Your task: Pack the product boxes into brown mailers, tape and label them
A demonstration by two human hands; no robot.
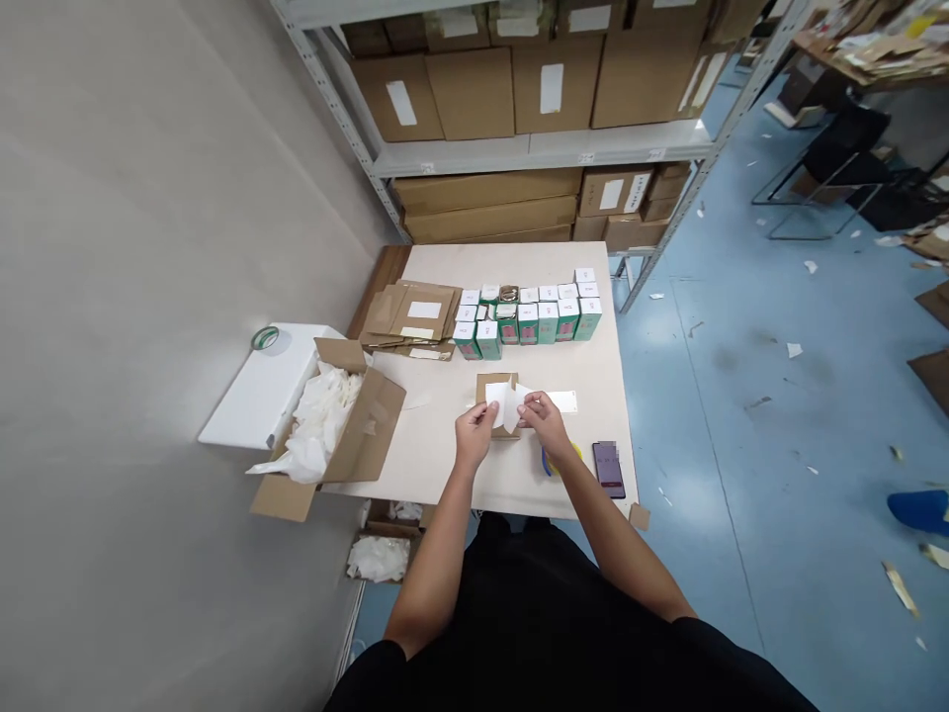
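Above a small brown cardboard box [498, 379] on the table, both my hands pinch a white paper sheet [507, 400], which looks like a sticky label with its backing partly lifted. My left hand [475, 433] is closed on its left side. On the other side, the fingertips of my right hand [544, 419] are closed on the right part. A white paper strip [564, 401] lies flat just right of the box. Under my right forearm, a blue and yellow ring-shaped thing [547, 463] is partly hidden.
Green and white small boxes [547, 321] stand in rows at the table's back, beside stacked flat cardboard [422, 314]. A phone [609, 469] lies near the right edge. An open carton [371, 425] with white packing paper stands left. A loaded shelf [534, 148] rises behind.
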